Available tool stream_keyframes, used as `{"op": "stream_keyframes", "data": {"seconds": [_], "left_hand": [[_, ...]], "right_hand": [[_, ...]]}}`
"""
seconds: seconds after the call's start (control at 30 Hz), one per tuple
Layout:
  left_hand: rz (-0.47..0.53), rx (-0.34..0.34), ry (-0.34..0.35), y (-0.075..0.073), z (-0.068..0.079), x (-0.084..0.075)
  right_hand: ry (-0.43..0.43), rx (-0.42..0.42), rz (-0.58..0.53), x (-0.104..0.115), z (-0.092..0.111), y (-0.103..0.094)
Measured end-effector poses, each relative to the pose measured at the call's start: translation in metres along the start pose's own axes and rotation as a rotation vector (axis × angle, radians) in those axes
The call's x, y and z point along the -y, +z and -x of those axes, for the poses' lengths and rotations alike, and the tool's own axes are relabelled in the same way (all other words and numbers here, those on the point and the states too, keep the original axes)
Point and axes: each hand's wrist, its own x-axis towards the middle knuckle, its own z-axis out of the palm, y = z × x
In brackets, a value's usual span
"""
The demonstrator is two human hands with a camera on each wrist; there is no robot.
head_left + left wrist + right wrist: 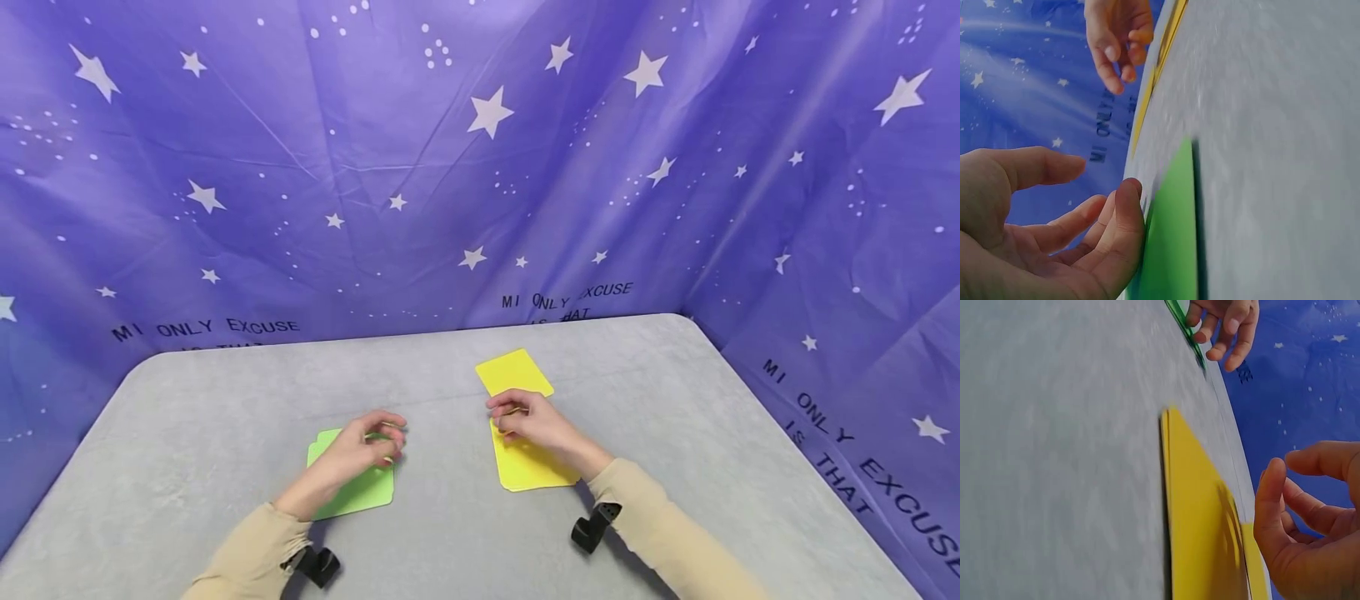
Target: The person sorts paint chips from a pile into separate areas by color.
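Note:
Green cards lie in a slightly uneven stack on the left part of the table. Over them hovers my left hand, fingers loosely bent and holding nothing; the left wrist view shows a gap between thumb and fingers beside the green cards. On the right is a stack of yellow cards, with one more yellow card lying just beyond it. My right hand is above the stack's far edge, partly covering it. Its thumb and a finger come close together in the right wrist view, with nothing visible between them.
A grey table with rounded far corners carries the cards. Behind it and along the right side hangs a purple-blue curtain with white stars and printed words. A black wrist camera sits under each beige sleeve.

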Motion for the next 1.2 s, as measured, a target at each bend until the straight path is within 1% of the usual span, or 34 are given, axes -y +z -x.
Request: {"op": "stream_keyframes", "data": {"seconds": [0.17,0.23,0.43,0.53,0.67,0.73,0.87,0.97,1.03,1.2], "left_hand": [[0.047,0.014,0.013,0.02,-0.011,-0.003],[0.052,0.023,0.017,0.028,-0.015,-0.004],[0.035,0.037,0.019,0.051,-0.03,-0.008],[0.052,0.034,0.026,0.061,-0.039,-0.01],[0.093,0.046,0.028,0.072,-0.05,-0.012],[0.112,0.047,0.028,0.077,-0.056,-0.013],[0.086,0.02,0.04,0.084,-0.069,-0.016],[0.063,-0.007,0.036,0.087,-0.077,-0.018],[0.069,-0.021,0.03,0.089,-0.082,-0.021],[0.117,0.005,0.017,0.093,-0.091,-0.028]], "right_hand": [[-0.028,-0.028,0.055,-0.001,0.001,-0.019],[-0.023,-0.033,0.055,-0.001,0.002,-0.025],[0.041,-0.076,0.022,-0.002,0.002,-0.042],[0.05,-0.111,0.042,-0.003,0.001,-0.051],[0.036,-0.14,0.093,-0.004,-0.001,-0.062],[0.017,-0.145,0.121,-0.004,-0.002,-0.066],[-0.004,-0.155,0.145,-0.003,-0.005,-0.073],[0.0,-0.172,0.159,-0.003,-0.008,-0.074],[0.007,-0.18,0.178,-0.002,-0.012,-0.075],[0.024,-0.186,0.203,-0.005,-0.018,-0.075]]}}
